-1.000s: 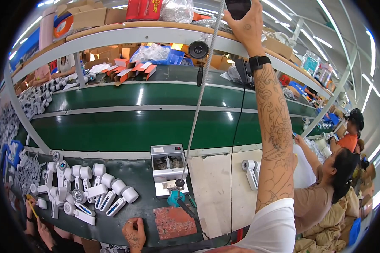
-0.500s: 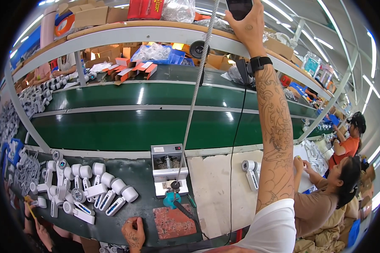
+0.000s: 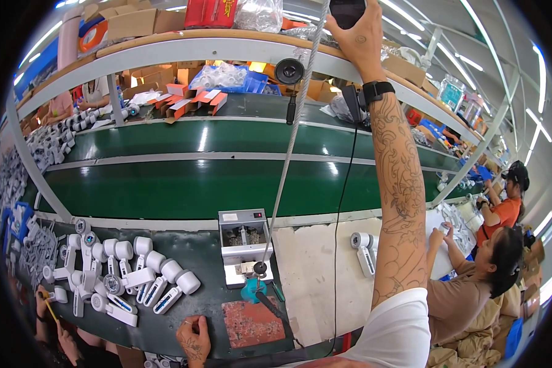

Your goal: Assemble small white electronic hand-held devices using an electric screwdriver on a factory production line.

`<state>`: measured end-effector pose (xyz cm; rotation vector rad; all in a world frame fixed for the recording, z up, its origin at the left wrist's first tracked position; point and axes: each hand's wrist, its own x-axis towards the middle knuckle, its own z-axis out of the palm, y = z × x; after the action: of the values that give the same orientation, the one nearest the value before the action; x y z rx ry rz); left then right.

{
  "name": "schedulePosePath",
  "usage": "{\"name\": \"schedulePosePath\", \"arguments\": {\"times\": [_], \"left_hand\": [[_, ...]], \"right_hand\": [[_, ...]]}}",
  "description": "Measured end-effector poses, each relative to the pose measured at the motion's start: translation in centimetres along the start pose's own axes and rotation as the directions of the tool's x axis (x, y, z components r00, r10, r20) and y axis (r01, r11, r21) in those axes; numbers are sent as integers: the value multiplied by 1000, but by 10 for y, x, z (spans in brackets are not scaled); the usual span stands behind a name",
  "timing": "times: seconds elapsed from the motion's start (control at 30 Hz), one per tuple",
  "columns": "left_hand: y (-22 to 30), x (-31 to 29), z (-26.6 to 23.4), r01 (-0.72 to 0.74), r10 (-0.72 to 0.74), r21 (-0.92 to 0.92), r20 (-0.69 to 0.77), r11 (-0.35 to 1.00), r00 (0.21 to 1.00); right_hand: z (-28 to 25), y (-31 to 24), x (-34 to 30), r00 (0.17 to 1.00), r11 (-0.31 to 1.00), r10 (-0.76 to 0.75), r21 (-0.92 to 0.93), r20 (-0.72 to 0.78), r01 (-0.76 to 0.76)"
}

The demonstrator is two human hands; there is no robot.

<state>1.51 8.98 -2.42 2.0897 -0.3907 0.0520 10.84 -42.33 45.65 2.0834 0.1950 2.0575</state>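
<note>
My right arm reaches up high, and my right hand (image 3: 360,42) is closed around a dark phone (image 3: 348,11) at the upper shelf's edge. The phone is cut off by the picture's top. Down at the bench's near edge, my left hand (image 3: 193,338) rests with its fingers curled in and nothing visible in them. To its right lies a worn red mat (image 3: 253,322). A teal power screwdriver (image 3: 252,289) hangs from a rope just above that mat, in front of a grey screw feeder box (image 3: 244,236). Several white handheld fans (image 3: 142,273) lie piled beyond my left hand.
A green conveyor belt (image 3: 165,187) runs across behind the bench. Cardboard (image 3: 306,276) covers the bench's right side, with a white fan (image 3: 364,253) on it. Co-workers sit at right in brown (image 3: 463,294) and orange (image 3: 503,211); another's hands (image 3: 55,319) show lower left.
The rope's upper part has swung right, and the screwdriver has shifted slightly right. Hands of the co-workers at right and lower left have moved. My own hands stay nearly in place.
</note>
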Motion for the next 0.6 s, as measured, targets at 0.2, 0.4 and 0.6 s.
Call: {"name": "schedulePosePath", "arguments": {"times": [0.2,0.4,0.6], "left_hand": [[-2,0,0,9,-9,-2,11,1000,1000],[-6,-1,0,22,-22,-9,18,1000,1000],[0,0,-1,-2,2,-5,2,1000,1000]], "right_hand": [[-1,-1,0,1000,999,-26,20,-3,26],[1,1,0,998,998,-64,4,-20,64],[1,1,0,999,999,-31,15,-10,31]]}}
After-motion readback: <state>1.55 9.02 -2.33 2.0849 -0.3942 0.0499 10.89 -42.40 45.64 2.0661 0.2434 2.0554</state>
